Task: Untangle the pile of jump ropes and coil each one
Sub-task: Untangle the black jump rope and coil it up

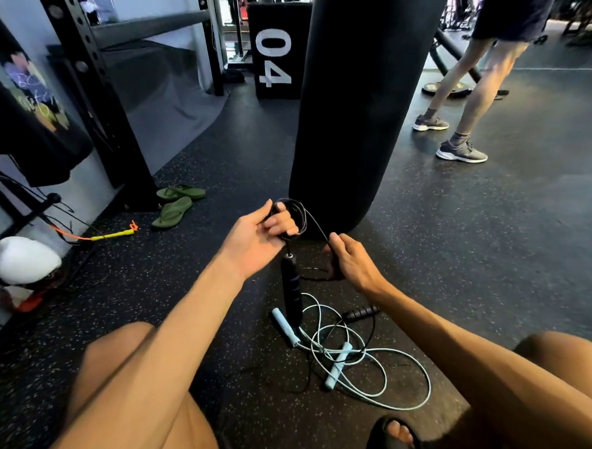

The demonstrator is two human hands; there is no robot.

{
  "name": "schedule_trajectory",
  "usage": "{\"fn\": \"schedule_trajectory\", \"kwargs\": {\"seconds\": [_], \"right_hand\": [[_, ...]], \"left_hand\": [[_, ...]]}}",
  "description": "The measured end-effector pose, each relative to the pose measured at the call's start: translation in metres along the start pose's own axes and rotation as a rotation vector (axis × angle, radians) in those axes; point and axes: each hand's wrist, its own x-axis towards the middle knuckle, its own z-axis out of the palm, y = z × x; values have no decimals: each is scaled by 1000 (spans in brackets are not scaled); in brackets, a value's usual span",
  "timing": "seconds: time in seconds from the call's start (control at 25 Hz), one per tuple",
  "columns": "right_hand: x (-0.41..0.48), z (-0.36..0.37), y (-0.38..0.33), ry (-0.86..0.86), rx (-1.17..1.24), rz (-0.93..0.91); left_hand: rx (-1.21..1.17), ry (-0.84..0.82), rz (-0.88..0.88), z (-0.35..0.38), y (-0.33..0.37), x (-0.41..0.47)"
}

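A seated person's left hand (257, 236) clutches the gathered loops of a black rope (299, 215), with one handle (291, 289) hanging at the hand's 6 o'clock. The right hand (353, 260), at the left hand's 4 o'clock, curls round a strand running from the coil. On the floor (494, 248) between the knees, at the picture's 6 o'clock, a blue rope (337, 365) lies tangled with a second black handle (361, 313) and its cord. A bag (360, 100) hangs at 12 o'clock and green sandals (174, 210) lie at 9 o'clock.
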Motion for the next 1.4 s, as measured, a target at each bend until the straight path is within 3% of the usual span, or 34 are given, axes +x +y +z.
{"fn": "schedule_trajectory", "kwargs": {"seconds": [0.08,0.2,0.32,0.44,0.6,0.76,0.84,0.92,1.12,1.28,1.4], "right_hand": [[-2,-1,0,-46,3,2],[-3,-3,6,-119,-318,-34],[-9,1,13,-219,-490,-41],[-11,3,14,-274,-544,-190],[-9,-1,-4,-324,-588,-450],[-10,-7,-25,-362,-335,-325],[-11,-14,-32,-444,-215,-234],[-10,-21,-33,-496,-104,-105],[-6,-30,-31,-420,285,115],[-3,-36,-27,-361,310,136],[-1,-40,-18,-307,348,198]], "left_hand": [[-44,25,100,3,0,3],[18,107,234,4,-1,8],[137,187,342,3,-5,14],[330,268,443,-1,-13,19],[947,321,629,-7,-26,20],[1594,241,751,-19,-30,21],[1884,187,684,-27,-29,22],[1972,121,522,-27,-29,20],[1946,50,214,-17,-24,17],[1904,-43,-20,-13,-15,12],[1751,-4,-39,-21,-11,10]]}}
